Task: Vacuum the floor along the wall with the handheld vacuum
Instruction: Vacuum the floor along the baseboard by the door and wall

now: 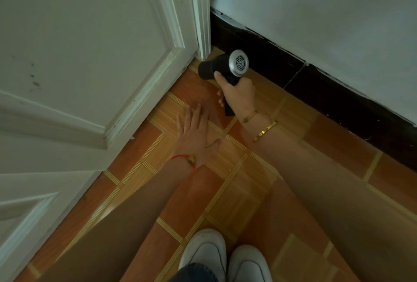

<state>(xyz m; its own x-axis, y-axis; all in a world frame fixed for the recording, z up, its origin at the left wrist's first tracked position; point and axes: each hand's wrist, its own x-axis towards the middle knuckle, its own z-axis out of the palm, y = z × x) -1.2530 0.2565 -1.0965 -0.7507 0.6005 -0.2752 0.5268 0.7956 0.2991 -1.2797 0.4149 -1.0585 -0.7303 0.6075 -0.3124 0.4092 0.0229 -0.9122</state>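
Note:
My right hand [238,96] grips the handle of a black handheld vacuum [214,67] with a silver grille at its rear. Its nozzle end points left toward the corner where the door frame meets the dark baseboard [316,83] under the white wall [316,10]. The vacuum hangs just above the orange tiled floor [243,191]. My left hand [195,135] lies flat on the floor, fingers straight and spread, a little nearer to me than the vacuum.
A white panelled door [79,67] stands on the left, its lower edge running diagonally along the tiles. The white door frame [202,22] meets the baseboard at the corner. My two white shoes [225,257] are at the bottom of the view.

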